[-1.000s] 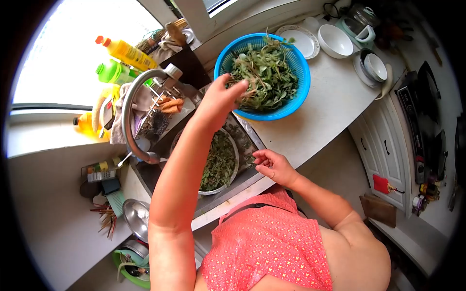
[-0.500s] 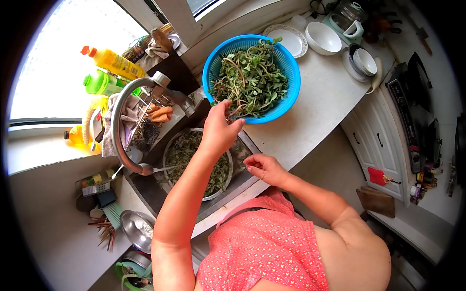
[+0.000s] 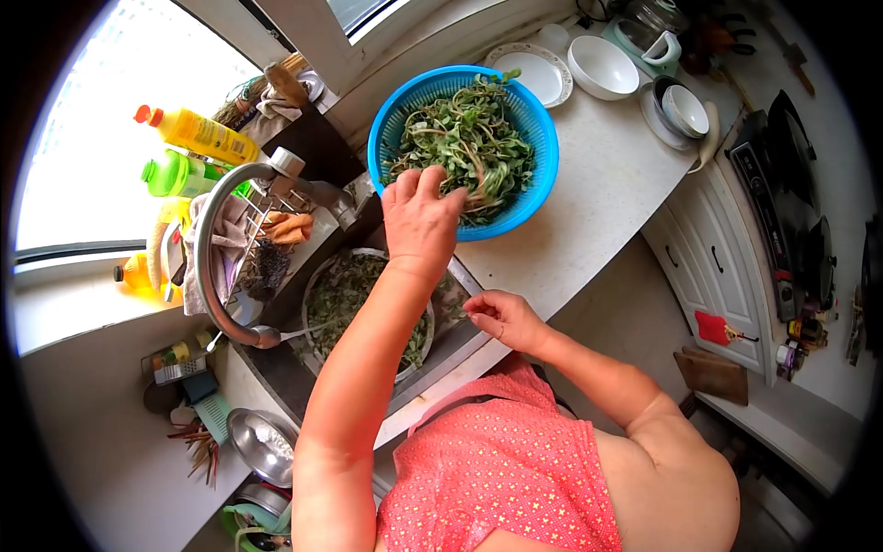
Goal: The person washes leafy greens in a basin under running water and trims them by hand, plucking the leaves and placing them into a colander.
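A blue plastic basket (image 3: 544, 198) full of leafy green stems (image 3: 478, 138) stands on the counter beside the sink. My left hand (image 3: 421, 221) reaches over its near rim, fingers curled down onto the greens. Its fingertips are partly hidden, and the stems beside its thumb are blurred. Below, my right hand (image 3: 506, 320) hovers by the sink's front edge with thumb and fingers pinched together. What it holds, if anything, is too small to name. A round pale basin (image 3: 429, 345) of greens sits in the dark sink (image 3: 292, 373), partly covered by my left forearm.
A curved faucet (image 3: 204, 248) arches over the sink, its spout directed into the basin. Bottles, including a yellow one (image 3: 198, 133), and a wire rack (image 3: 267, 221) line the window side. A plate (image 3: 538, 74) and a white bowl (image 3: 602, 67) stand beyond the basket. A metal bowl (image 3: 260, 446) lies at lower left.
My left hand has moved from the basket's near rim further over the greens and turned its back upward. Stems near its thumb have shifted. My right hand stays almost in place.
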